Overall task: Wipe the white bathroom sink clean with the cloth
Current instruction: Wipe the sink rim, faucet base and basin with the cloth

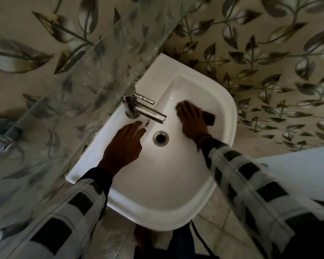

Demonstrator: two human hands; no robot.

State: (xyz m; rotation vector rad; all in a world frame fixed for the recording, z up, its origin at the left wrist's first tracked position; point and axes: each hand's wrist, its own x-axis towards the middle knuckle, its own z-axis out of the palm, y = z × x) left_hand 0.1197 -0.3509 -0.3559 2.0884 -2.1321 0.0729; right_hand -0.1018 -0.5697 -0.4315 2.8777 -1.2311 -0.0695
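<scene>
The white sink [193,208] looks like glazed ceramic, smooth and glossy, catching soft highlights. The tap [138,107] and drain ring [160,138] are polished, mirror-bright metal. The dark cloth [209,118] looks matt. The leaf-patterned wall tiles [269,53] have a slight sheen; the checked sleeves [251,180] are soft woven fabric.

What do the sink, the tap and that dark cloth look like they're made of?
The sink looks like glazed white ceramic: smooth and glossy, with soft highlights. The tap seems to be polished, chrome-like metal, mirror-bright. The cloth under the right hand is dark and matte, probably fabric, but too blurred to tell.
</scene>
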